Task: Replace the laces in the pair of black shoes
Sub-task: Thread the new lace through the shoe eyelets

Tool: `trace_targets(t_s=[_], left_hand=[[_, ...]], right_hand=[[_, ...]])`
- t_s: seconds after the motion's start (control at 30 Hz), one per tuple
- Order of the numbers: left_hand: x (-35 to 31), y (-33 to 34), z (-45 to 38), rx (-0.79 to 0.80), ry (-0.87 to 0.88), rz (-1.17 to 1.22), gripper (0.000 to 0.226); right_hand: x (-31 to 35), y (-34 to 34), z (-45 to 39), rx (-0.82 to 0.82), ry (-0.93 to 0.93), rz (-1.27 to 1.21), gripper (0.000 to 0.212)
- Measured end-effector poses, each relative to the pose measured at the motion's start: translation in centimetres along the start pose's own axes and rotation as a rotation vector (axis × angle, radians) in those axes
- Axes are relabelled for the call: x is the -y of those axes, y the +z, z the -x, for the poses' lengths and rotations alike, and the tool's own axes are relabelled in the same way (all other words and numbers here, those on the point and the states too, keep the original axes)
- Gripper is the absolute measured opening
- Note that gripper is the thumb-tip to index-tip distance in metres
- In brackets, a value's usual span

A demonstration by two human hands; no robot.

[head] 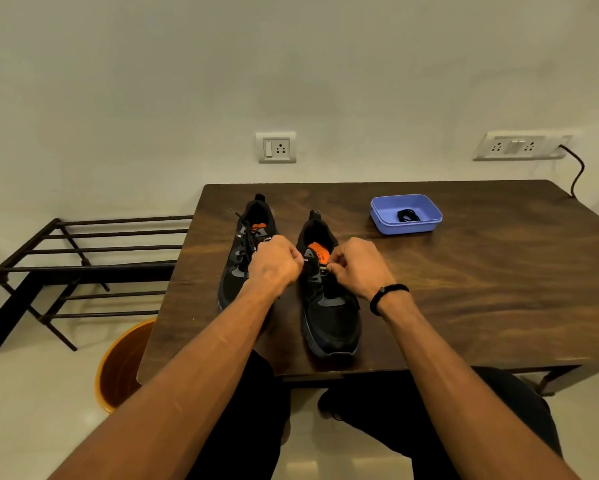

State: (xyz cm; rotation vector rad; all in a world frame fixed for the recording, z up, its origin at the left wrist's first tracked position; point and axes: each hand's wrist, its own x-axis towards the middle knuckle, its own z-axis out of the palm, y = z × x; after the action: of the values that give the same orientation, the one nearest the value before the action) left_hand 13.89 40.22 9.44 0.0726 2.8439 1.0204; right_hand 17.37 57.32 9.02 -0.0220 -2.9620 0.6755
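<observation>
Both hands work at the throat of the right shoe (329, 306): the right hand (357, 268) pinches a bit of lace near the top eyelets, its grip closed on it between thumb and fingertip, while the left hand (274, 265) is curled tight at the shoe's other edge, though what it holds cannot be made out. A dark band (388, 296) circles the right wrist. The left shoe (246, 251) stands just beside it, laced, heel toward the wall. Both sit on a dark wood-grain counter (481, 289). Farther back on it, a blue tray (405, 213) holds a coiled black lace (408, 215). Behind, a pale wall carries a socket plate (276, 147) and a second plate (520, 146) with a cable plugged in. A metal rack (83, 268) and an orange bucket (125, 365) stand on the floor at left.
</observation>
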Motion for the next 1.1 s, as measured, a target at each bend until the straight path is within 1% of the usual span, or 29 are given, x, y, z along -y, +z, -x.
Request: trace_targets(t_s=[0.07, 0.13, 0.17, 0.23, 0.3, 0.4, 0.5, 0.7, 0.77, 0.93, 1.03, 1.1], left_hand=[[0.3, 0.2, 0.1, 0.038, -0.009, -0.04, 0.012], [0.2, 0.3, 0.3, 0.08, -0.01, -0.031, 0.008], [0.3, 0.4, 0.3, 0.093, -0.008, -0.022, 0.01], [0.4, 0.6, 0.0, 0.133, -0.005, 0.005, 0.015], [0.4, 0.7, -0.1, 0.168, -0.008, 0.03, 0.017], [0.4, 0.7, -0.2, 0.179, -0.018, 0.048, 0.022], [0.6, 0.7, -0.2, 0.19, -0.032, 0.078, 0.022], [0.6, 0.4, 0.0, 0.169, -0.044, 0.104, 0.016], [0.6, 0.5, 0.0, 0.147, -0.026, 0.083, 0.015], [-0.2, 0.8, 0.3, 0.021, 0.125, -0.116, 0.01], [-0.2, 0.9, -0.1, 0.023, 0.136, -0.128, 0.01], [0.0, 0.7, -0.2, 0.04, 0.128, -0.12, 0.01]], right_hand=[[0.4, 0.8, -0.2, -0.003, 0.01, 0.048, 0.018], [0.7, 1.4, -0.1, 0.009, 0.003, 0.094, 0.021], [0.9, 1.6, -0.1, 0.018, -0.004, 0.084, 0.022], [0.7, 2.0, -0.1, 0.033, -0.004, -0.001, 0.022], [0.3, 1.8, -0.2, 0.081, 0.024, -0.102, 0.02], [-0.4, 1.7, -0.5, 0.144, 0.053, -0.228, 0.021], [-0.3, 2.2, -0.1, 0.154, 0.102, -0.342, 0.022], [-0.4, 2.2, 0.3, 0.178, 0.196, -0.579, 0.01], [-0.2, 2.2, 0.4, 0.153, 0.222, -0.583, 0.01], [0.2, 2.3, 0.4, 0.15, 0.299, -0.602, 0.013], [0.2, 2.8, 0.4, 0.116, 0.312, -0.584, 0.018], [0.4, 3.3, 0.3, 0.097, 0.289, -0.513, 0.025]])
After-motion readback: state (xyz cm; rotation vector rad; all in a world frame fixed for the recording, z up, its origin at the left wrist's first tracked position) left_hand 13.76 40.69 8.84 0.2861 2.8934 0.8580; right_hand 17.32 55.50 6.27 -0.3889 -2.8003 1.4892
